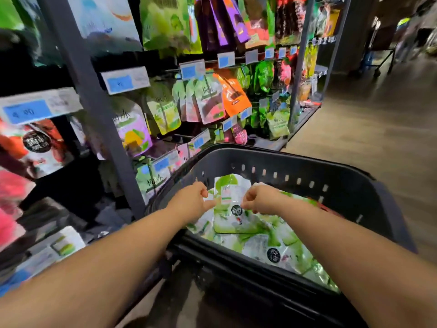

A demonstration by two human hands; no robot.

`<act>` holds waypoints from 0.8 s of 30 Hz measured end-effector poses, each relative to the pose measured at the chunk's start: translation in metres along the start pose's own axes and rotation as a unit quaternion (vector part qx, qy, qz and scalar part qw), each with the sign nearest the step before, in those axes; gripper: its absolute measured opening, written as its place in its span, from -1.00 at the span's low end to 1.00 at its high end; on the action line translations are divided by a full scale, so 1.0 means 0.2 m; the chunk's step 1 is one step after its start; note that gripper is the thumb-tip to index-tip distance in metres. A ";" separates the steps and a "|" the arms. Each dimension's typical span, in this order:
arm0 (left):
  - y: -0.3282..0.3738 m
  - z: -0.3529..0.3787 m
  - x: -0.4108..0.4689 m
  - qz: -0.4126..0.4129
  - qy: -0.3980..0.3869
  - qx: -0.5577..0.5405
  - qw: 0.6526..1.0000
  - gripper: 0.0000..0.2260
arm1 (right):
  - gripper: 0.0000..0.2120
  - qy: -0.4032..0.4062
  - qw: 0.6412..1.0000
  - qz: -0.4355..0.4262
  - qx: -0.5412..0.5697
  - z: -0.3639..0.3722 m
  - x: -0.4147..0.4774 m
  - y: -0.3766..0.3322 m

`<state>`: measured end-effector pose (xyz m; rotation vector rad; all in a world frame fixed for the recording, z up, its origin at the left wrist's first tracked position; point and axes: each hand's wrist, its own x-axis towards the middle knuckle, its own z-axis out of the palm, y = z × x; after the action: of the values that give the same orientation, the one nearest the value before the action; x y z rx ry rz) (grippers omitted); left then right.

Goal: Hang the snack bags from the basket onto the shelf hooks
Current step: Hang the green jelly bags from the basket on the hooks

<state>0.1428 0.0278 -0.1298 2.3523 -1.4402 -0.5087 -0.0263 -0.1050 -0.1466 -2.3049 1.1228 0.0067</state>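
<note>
Fingers (209, 205) pinching snack bag (230, 218) sides, inside basket (307, 165)

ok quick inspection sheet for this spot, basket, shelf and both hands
surface: dark basket holding the stock
job's things: top snack bag on the pile of green-white bags; hanging bags fill the shelf
clutter: nothing seen
grippers: left hand and right hand each pinch a side edge of the top snack bag
cables: nothing seen
surroundings: blue price tags, wood-look floor
</note>
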 end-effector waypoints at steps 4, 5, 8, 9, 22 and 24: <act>-0.04 0.00 0.02 0.026 -0.044 0.071 0.996 -0.74 | -0.81 -0.032 0.996 -0.034 -0.082 0.12 0.06 0.04; -0.05 -0.01 0.03 0.038 -0.059 0.097 0.993 -0.75 | -0.80 -0.037 0.993 -0.039 -0.103 0.14 0.06 0.04; -0.09 -0.03 0.06 0.076 -0.074 0.146 0.984 -0.76 | -0.65 -0.032 0.983 -0.064 -0.172 0.20 0.07 0.08; -0.10 -0.03 0.07 0.081 -0.077 0.148 0.983 -0.76 | -0.56 -0.030 0.981 -0.069 -0.179 0.21 0.07 0.10; -0.18 0.01 0.18 0.103 -0.134 0.126 0.978 -0.75 | -0.32 0.013 0.964 -0.115 -0.239 0.32 0.07 0.17; -0.17 0.00 0.19 0.114 -0.137 0.122 0.976 -0.75 | -0.44 0.026 0.959 -0.127 -0.253 0.33 0.07 0.16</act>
<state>0.1859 0.0080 -0.1514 2.3213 -1.9724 -0.6440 -0.0249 -0.0977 -0.2195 -2.9080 0.9157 0.1537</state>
